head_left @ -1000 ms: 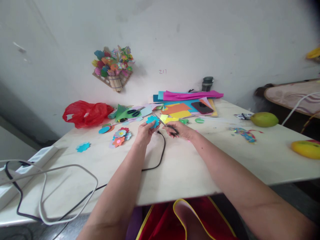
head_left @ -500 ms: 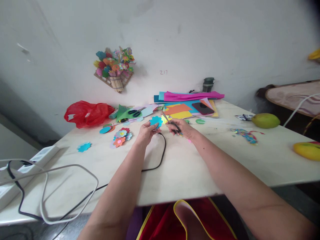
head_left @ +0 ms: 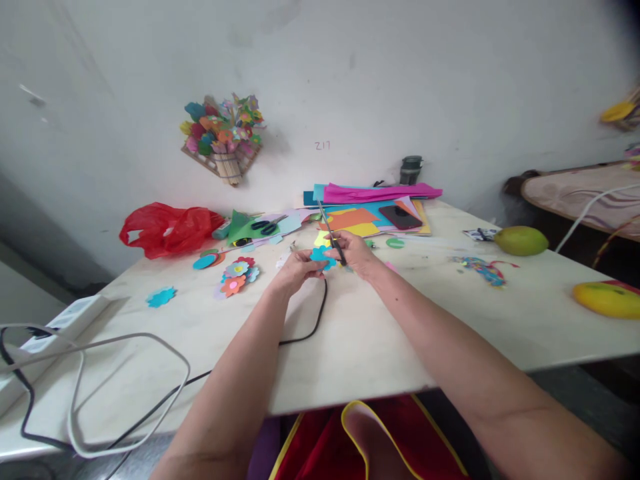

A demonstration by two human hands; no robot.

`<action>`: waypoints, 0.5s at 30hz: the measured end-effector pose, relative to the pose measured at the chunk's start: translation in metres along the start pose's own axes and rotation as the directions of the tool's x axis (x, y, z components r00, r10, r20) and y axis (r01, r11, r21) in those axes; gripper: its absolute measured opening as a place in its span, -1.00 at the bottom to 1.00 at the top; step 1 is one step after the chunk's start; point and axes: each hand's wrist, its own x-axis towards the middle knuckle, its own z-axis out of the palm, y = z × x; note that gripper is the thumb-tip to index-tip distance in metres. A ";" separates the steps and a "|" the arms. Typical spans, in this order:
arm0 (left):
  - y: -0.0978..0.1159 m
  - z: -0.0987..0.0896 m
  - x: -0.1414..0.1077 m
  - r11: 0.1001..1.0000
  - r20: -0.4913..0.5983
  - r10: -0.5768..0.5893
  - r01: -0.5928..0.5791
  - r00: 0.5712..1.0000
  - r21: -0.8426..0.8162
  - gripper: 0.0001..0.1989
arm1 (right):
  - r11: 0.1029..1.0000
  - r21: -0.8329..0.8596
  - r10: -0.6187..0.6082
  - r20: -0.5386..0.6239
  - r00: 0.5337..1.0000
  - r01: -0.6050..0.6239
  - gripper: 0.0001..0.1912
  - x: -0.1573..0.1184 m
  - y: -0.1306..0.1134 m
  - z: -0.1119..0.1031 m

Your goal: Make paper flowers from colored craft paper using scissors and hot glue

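Observation:
A blue paper flower is pinched in my left hand, above the middle of the table. My right hand is closed on black-handled scissors, whose blades point up and away from me. The fingertips of my right hand are at the flower's right edge, so both hands are close together. To the left lie a cluster of layered paper flowers, another blue flower and blue and orange paper discs.
Coloured sheets and a phone lie behind my hands. A red bag and second scissors are further left. Cables and a power strip cover the left corner. Mangoes lie right.
The hands have come together, with the blue flower moved right and slightly down to my right hand. The scissors now point more upright. The view has shifted slightly.

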 end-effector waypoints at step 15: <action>0.000 -0.009 0.009 0.977 -0.214 0.015 -0.060 0.977 -0.207 -0.69 | 0.999 -0.042 0.023 -0.212 0.977 -0.032 -0.51 -0.003 -0.010 0.000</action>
